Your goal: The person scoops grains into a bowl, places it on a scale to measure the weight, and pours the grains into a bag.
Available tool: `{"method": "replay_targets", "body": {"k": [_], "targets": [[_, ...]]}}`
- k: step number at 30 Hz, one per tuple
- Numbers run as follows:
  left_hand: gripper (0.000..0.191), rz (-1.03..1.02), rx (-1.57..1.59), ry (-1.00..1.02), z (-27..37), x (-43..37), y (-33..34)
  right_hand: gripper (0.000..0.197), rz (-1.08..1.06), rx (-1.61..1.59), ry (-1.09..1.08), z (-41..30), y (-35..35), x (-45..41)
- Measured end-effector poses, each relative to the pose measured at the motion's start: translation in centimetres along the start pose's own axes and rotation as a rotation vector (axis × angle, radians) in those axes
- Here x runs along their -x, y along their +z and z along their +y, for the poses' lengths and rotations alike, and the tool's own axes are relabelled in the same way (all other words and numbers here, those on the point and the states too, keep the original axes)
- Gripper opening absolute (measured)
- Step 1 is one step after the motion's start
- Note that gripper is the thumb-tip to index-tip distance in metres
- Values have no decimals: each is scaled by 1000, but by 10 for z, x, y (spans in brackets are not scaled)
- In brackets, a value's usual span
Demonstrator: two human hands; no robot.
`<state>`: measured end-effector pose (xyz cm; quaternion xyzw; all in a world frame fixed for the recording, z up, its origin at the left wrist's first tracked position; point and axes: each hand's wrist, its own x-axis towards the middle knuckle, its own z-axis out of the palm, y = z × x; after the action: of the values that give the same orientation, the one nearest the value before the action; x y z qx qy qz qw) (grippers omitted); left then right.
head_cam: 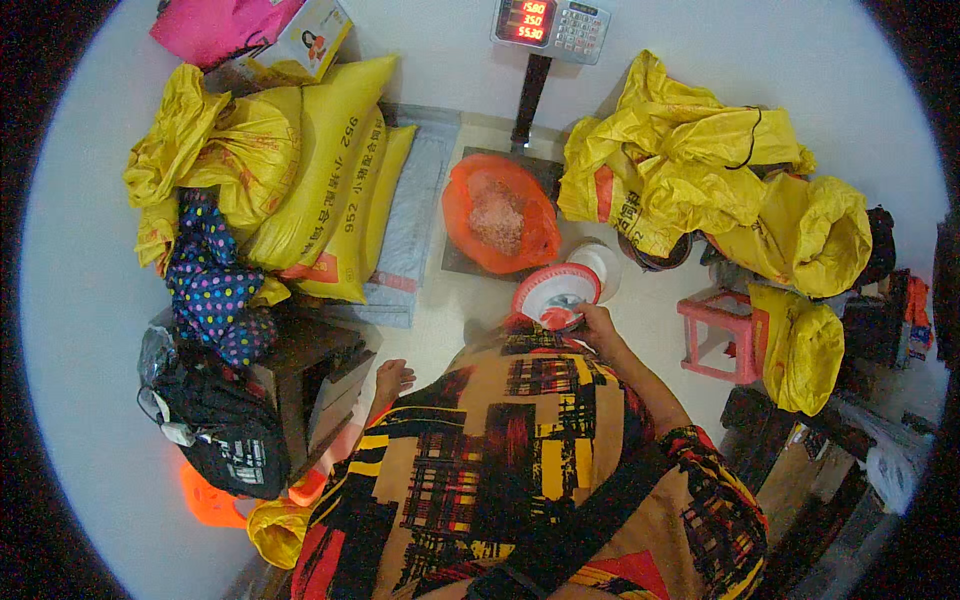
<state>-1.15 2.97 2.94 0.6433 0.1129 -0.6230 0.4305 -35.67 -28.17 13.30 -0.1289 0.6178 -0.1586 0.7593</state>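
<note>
My right hand (597,328) grips the rim of a white plastic basin (536,296) with a red edge. The basin is tilted close to my body; a red and grey patch shows inside it, too blurred to name. My left hand (394,377) hangs at my side with its fingers loosely apart, holding nothing. In front of me an orange plastic bag (459,195), its mouth spread wide, rests on the platform scale (459,259). Pale pinkish granules (496,219) lie in it. A white round container (602,262) stands partly hidden behind the basin.
The scale's lit display (551,28) tops a dark post. Full yellow feed sacks (337,165) lean at left on a grey mat (424,195). Crumpled yellow sacks (675,157) and a pink plastic stool (718,337) are at right. A black bag (217,420) sits by a dark wooden piece of furniture (307,367).
</note>
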Motion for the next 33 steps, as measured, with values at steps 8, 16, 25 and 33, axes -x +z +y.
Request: {"method": "replay_targets", "body": {"k": [8,16,25,33], "targets": [[21,-65,77,-65,13,5,4,33,0,20,4,4,-5,-17],[29,129,-147,2,38,37,50,36,67,46,50,10,-16,-43],[26,145,-175,-1,52,20,65,37,45,227,-158,-23,32,-26],[22,48,-129,49,57,10,73,41,34,311,-159,-38,41,-44]]}}
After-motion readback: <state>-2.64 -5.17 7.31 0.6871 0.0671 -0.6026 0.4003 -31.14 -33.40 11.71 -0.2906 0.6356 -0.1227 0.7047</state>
